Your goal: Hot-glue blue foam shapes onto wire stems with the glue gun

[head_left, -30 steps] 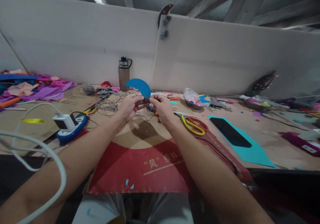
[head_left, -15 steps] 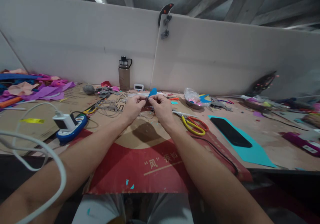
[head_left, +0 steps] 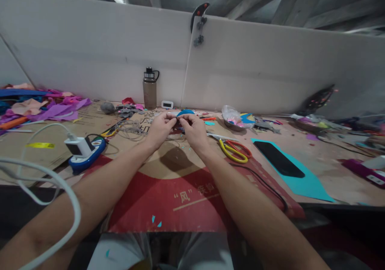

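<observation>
A small blue piece (head_left: 185, 112), looking like paper or felt, sticks up behind my fingertips. My left hand (head_left: 161, 128) pinches at its lower edge from the left. My right hand (head_left: 194, 130) does the same from the right, thumbs and fingers nearly meeting. Both hands are raised over the red and tan cardboard (head_left: 168, 201), and a dark shadow falls beneath them. The part of the blue piece between the fingers is hidden. Scissors (head_left: 233, 150) with yellow and orange handles lie just right of my right hand.
At the left stand a blue power strip (head_left: 86, 159) with a white charger (head_left: 77, 146) and a heap of coloured scraps (head_left: 45, 105). A bottle (head_left: 149, 89) is by the wall. A black phone (head_left: 279, 157) lies on turquoise sheet (head_left: 313, 187). A bowl (head_left: 233, 125) holds scraps.
The blue piece has turned between my fingers: it stood up as a narrow tilted shape and now shows as a wide, low curve. My hands have stayed in nearly the same place.
</observation>
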`<state>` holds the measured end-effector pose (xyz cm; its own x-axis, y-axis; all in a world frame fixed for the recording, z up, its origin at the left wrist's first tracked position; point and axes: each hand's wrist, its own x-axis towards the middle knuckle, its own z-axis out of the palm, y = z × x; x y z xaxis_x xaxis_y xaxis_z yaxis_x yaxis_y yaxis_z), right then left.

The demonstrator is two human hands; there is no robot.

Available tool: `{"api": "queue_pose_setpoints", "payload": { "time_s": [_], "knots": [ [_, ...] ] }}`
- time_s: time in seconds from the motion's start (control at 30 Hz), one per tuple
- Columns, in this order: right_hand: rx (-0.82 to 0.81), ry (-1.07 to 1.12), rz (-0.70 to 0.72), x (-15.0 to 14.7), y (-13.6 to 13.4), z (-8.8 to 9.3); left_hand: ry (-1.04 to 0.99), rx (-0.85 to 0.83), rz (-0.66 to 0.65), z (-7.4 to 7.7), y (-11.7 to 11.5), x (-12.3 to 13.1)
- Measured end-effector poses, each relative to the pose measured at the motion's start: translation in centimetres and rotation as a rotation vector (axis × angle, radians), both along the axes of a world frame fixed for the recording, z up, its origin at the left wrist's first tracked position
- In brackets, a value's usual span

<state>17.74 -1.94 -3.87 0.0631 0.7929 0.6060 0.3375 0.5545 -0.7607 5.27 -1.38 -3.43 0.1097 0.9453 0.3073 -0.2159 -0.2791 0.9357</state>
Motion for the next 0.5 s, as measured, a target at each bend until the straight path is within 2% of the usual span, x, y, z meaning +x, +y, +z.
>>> {"api": "queue_pose_setpoints", "payload": {
  "time_s": [0.27, 0.5],
  "knots": [
    [0.056, -0.104, -0.018, 0.16, 0.20, -0.17, 0.003, -0.007, -0.025, -0.41, 0.58, -0.29],
    [0.150, -0.237, -0.045, -0.36, -0.72, -0.28, -0.059, -0.048, 0.076, 0.02, 0.27, -0.24]
  ]
}}
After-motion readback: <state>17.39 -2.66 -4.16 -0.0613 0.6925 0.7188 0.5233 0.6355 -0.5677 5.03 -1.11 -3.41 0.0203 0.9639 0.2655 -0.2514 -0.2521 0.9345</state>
